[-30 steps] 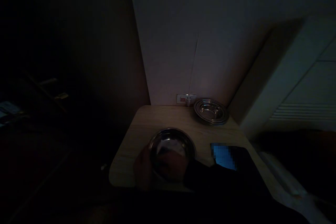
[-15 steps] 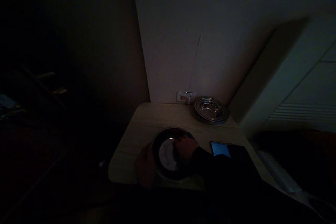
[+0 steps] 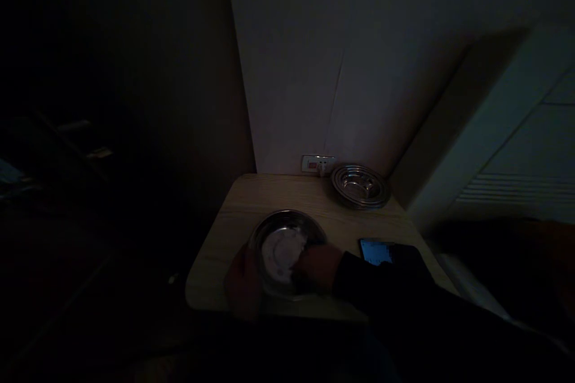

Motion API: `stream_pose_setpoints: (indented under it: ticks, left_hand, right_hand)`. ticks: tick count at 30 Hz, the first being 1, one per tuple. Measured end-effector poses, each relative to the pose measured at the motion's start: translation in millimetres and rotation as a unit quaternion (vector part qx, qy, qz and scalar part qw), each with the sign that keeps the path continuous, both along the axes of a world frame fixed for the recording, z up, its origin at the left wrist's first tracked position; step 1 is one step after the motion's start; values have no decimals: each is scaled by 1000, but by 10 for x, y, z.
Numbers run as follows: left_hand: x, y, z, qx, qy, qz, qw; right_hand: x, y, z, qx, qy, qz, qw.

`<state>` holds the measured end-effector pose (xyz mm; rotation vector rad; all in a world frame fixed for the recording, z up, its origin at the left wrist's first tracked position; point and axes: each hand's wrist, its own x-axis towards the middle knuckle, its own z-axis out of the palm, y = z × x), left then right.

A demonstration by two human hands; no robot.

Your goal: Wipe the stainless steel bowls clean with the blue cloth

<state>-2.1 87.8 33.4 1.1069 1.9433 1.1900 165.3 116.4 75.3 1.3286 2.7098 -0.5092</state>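
A round shiny metal bowl [image 3: 282, 253] rests on the small wooden table in dim light. Its pale bottom shows a faint ring. My left hand [image 3: 243, 283] grips the bowl's left rim, with the thumb near the wall. Inside the bowl's right half, my right hand [image 3: 315, 266] is curled with its fingers pointing down, the dark sleeve running off to the lower right. Something dark shows under these fingers, too dim and blurred to name.
Nested metal bowls [image 3: 360, 187] stand at the table's back right against the wall. A phone [image 3: 376, 252] with a lit screen lies right of my hand, partly behind the sleeve. A wall socket [image 3: 318, 164] with a plug sits above the back of the wooden tabletop [image 3: 269, 188].
My right hand has moved down and toward the near side within the bowl. The bowl has shifted slightly left and up in view, my left hand still on its rim.
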Motion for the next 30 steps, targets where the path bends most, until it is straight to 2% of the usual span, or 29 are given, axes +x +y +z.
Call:
stream_pose_setpoints:
  ticks: [3, 5, 7, 11, 14, 16, 18, 20, 24, 26, 28, 30]
  left_hand:
    - [60, 27, 36, 18, -4, -33, 999]
    - [85, 43, 42, 29, -5, -54, 998]
    - [88, 54, 47, 25, 2, -50, 998]
    - [55, 63, 102, 0, 27, -10, 1000]
    - [37, 60, 156, -8, 21, -9, 1000]
    - [22, 46, 169, -20, 20, -13, 1000]
    - [-6, 17, 157, -36, 22, -18, 999]
    - [-53, -26, 136, -52, 25, -21, 998]
    - [-162, -145, 161, -97, 41, -33, 994]
    - [-183, -227, 236, -112, 107, -25, 988]
    - [-144, -330, 342, -64, 182, -21, 981]
    - [-28, -442, 449, 39, 197, -58, 978]
  right_hand:
    - [159, 247, 69, 43, -1, -34, 998]
    - [54, 398, 68, 61, 32, -46, 997]
    - [-152, 460, 24, 59, 79, -54, 994]
    - [-431, 318, -57, -12, 176, -46, 983]
    - [-283, 191, 38, -75, 250, -34, 965]
    - [-60, 177, 162, -84, 307, -69, 946]
    - [177, 200, 271, -71, 369, -145, 915]
    - [371, 215, 311, -58, 429, -231, 872]
    - [553, 130, 190, -72, 526, -353, 771]
    - [566, 42, 121, -90, 566, -388, 722]
    - [556, -57, 105, -109, 601, -409, 678]
    - [537, -167, 149, -125, 628, -415, 646]
